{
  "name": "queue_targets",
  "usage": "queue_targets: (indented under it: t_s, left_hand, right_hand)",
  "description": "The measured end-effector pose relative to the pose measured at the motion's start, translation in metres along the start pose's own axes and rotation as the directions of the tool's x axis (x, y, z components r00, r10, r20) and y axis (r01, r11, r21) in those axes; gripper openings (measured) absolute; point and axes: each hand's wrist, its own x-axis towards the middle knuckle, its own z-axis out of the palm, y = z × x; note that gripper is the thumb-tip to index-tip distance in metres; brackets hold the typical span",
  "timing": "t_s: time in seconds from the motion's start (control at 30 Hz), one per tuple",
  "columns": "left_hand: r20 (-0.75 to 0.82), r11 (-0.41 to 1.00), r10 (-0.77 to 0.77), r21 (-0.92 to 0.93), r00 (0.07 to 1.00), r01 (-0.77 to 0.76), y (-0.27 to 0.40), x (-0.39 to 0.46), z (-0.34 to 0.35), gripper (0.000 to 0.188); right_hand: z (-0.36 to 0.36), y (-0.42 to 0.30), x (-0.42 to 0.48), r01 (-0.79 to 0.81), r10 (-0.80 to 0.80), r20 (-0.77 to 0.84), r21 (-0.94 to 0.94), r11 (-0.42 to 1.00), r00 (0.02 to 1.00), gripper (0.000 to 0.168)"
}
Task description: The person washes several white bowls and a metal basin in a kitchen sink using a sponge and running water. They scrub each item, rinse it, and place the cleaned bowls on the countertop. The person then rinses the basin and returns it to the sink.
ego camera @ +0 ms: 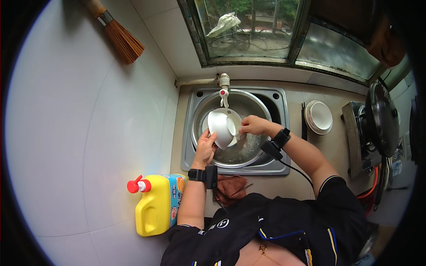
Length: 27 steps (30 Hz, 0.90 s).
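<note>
My left hand (205, 149) grips a white bowl (218, 129) by its rim, tilted with its footed underside turned to the right. Just right of the bowl is my right hand (256, 125), its fingers curled together. Something pale and blurred shows below those fingertips, and I cannot tell whether it is a cloth or water. Both hands are over a large round metal basin (258, 155) with water in it, set in a stainless steel sink (199, 166). More white dishware (237, 114) shows in the basin behind the held bowl, partly hidden by it.
Over the basin juts a tap (224, 91). A yellow detergent jug (154, 206) with a red pump stands left; a brown cloth (231, 188) lies before the sink. Rightward are black chopsticks (304, 121), stacked bowls (319, 118) and a gas stove (356, 139) with a lidded pan (382, 119).
</note>
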Motion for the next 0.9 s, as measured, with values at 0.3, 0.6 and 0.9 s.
queue_targets:
  t_s: [0.3,0.6,0.9]
  left_hand:
    - [0.143,0.978,-0.086,-0.178,0.986,0.111,-0.023,0.008,0.014,0.025]
    - [0.259,0.963,-0.192,-0.137,0.946,0.233,0.000,-0.002,0.011,0.026]
    - [0.380,0.934,-0.132,-0.260,0.916,0.243,0.000,0.001,0.010,0.032]
  right_hand:
    - [0.049,-0.048,-0.011,0.675,-0.702,-0.334,-0.213,0.707,0.629,0.025]
    - [0.043,-0.017,-0.001,0.484,-0.694,-0.307,-0.536,0.692,0.651,0.034]
    - [0.012,0.022,-0.008,0.010,0.109,-0.110,0.749,0.663,0.988,0.038]
